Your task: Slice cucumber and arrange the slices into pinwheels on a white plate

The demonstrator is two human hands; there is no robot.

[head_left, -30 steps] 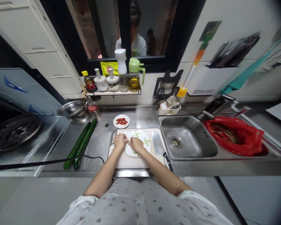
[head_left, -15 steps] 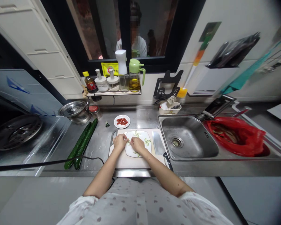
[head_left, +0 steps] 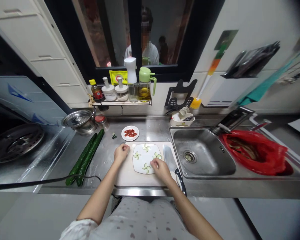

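Note:
A white square plate (head_left: 140, 160) with rounded corners lies on the cutting board (head_left: 123, 180). Green-edged curved slices (head_left: 146, 168), which look like cucumber, form several pinwheels on it. Left of the plate, over the board's edge, is my left hand (head_left: 120, 154), its fingertips drawn together. My right hand (head_left: 162, 169) is over the plate's right side, close to the right-hand pinwheel, with thumb and fingers pinched. Whatever either hand may hold is too small to make out. A knife (head_left: 169, 157) with a black handle rests along the board's right side.
Beyond the board sits a small white dish (head_left: 123, 133) of red pieces. Two whole cucumbers (head_left: 88, 160) and a lidded steel pot (head_left: 86, 126) stand left, with a black cable (head_left: 47, 181) across. To the right are the sink (head_left: 202, 150) and a red bag (head_left: 262, 156).
My hands have moved apart: the left went left off the plate, the right moved right and nearer my body. The left pinwheel on the plate now shows uncovered.

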